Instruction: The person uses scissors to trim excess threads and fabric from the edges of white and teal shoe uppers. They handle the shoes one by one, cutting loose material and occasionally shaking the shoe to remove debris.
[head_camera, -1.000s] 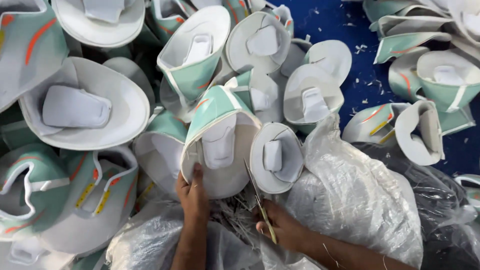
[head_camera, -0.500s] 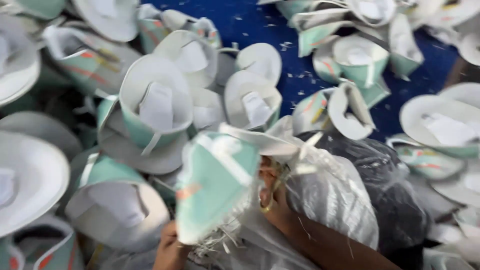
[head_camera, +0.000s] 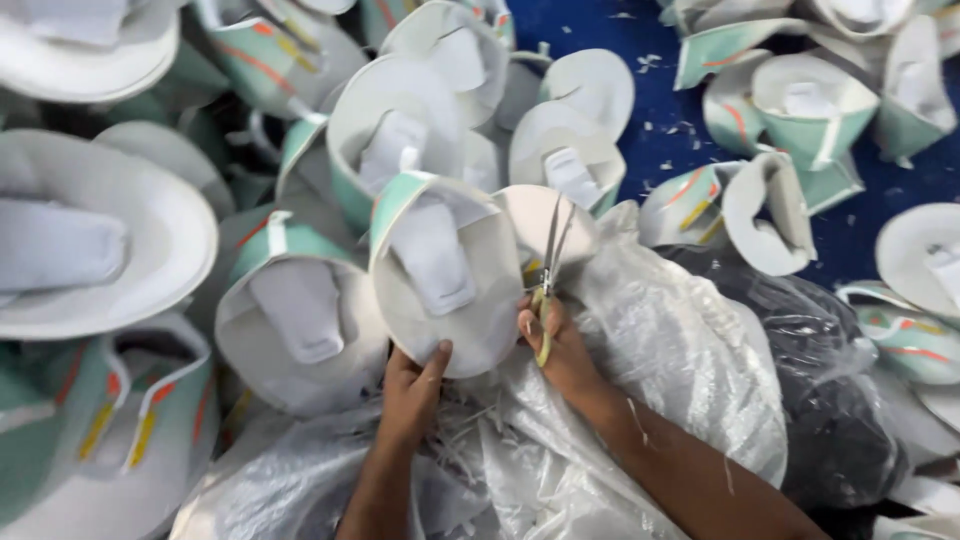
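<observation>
I hold the left hand (head_camera: 412, 385) at the lower edge of a white and mint-green shoe upper (head_camera: 440, 265), fingers closed on its rim with the thumb pressed against the white inner face. The upper sits just above both hands, near the middle of the head view, open side toward the camera, with a white padded tongue piece visible inside it.

I hold the right hand (head_camera: 558, 345) just right of the upper, fingers wrapped around the yellow handles of a pair of scissors (head_camera: 552, 262). The blades point up and away from me, slightly parted, and lie across a white rounded piece directly beside the held upper. I cannot tell whether the blades are touching material.

Both forearms rest over a clear plastic bag (head_camera: 680, 350) that spreads across the lower middle of the view. Thin white trimmings (head_camera: 470, 440) lie on the plastic between the two wrists. A dark plastic bag (head_camera: 830, 400) lies to the right of the clear one.

Surrounding conditions: a heap of similar uppers (head_camera: 110, 250) in white and mint green with orange and yellow stripes fills the left and top. More of them lie scattered at right on a blue floor surface (head_camera: 680, 110) speckled with small white scraps.
</observation>
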